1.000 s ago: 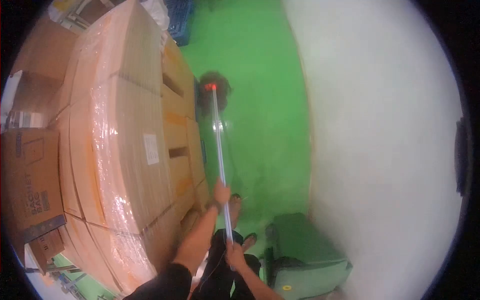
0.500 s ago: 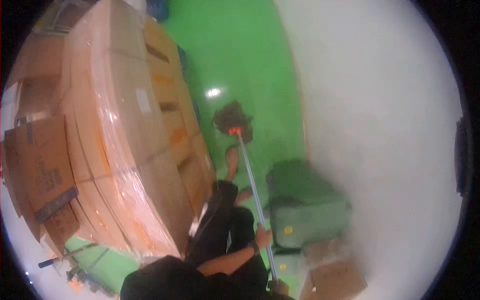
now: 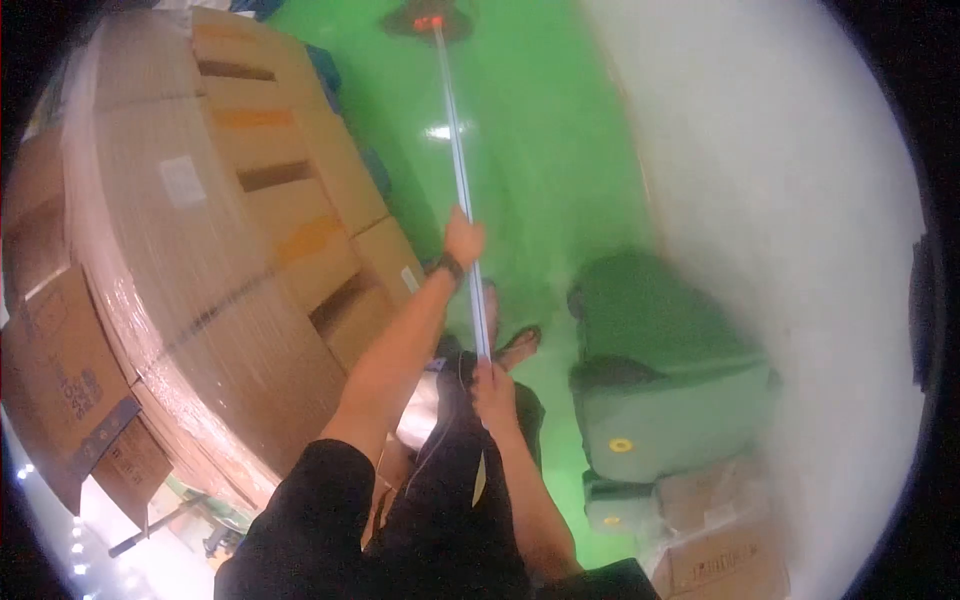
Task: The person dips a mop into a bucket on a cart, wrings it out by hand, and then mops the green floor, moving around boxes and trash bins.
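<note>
While the left hand (image 3: pixel 463 240) closes its fingers around the middle of the mop pole (image 3: pixel 456 140), the right hand (image 3: pixel 492 387) grips the pole's near end. The mop head (image 3: pixel 430 18) rests far ahead on the green floor (image 3: pixel 545 150), near the wrapped cartons (image 3: pixel 200 230). A green bin (image 3: pixel 665 390) stands to the right.

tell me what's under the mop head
The mop head lies on the green floor, at the end of the pole gripped by left hand and right hand. The patch beneath it is hidden.
</note>
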Available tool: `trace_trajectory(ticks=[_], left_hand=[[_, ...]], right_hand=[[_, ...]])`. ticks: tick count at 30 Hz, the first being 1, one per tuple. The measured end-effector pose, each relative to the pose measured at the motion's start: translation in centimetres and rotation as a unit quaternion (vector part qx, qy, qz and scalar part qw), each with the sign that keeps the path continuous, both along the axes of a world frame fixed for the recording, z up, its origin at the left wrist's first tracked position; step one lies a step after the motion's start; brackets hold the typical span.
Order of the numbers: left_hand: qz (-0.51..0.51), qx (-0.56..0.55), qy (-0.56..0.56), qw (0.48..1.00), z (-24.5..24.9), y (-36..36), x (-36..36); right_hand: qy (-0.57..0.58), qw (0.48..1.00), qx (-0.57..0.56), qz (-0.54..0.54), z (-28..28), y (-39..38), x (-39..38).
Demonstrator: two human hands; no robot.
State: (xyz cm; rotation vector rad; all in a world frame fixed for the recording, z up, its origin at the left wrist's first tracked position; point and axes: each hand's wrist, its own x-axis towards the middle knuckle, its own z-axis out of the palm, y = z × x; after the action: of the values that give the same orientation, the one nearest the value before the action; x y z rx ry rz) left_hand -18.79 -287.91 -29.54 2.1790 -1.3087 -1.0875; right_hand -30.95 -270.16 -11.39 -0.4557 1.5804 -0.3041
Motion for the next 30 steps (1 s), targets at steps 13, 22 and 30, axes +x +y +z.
trace_trajectory(ticks=[13, 22, 30], left_hand=[[-0.002, 0.264, 0.182, 0.947, 21.3, 25.7, -14.8], [-0.099, 0.011, 0.014, 0.995, 0.2, -1.1, -7.2], [-0.047, 0.317, 0.181, 0.93, 23.1, 24.7, -13.6]], right_hand=[[0.208, 0.93, 0.215, 0.213, 28.3, 18.6, -11.3], [-0.075, 0.961, 0.192, -0.184, 4.2, -3.5, -1.8], [0.145, 0.943, 0.236, 0.184, 23.6, 23.8, -9.3]])
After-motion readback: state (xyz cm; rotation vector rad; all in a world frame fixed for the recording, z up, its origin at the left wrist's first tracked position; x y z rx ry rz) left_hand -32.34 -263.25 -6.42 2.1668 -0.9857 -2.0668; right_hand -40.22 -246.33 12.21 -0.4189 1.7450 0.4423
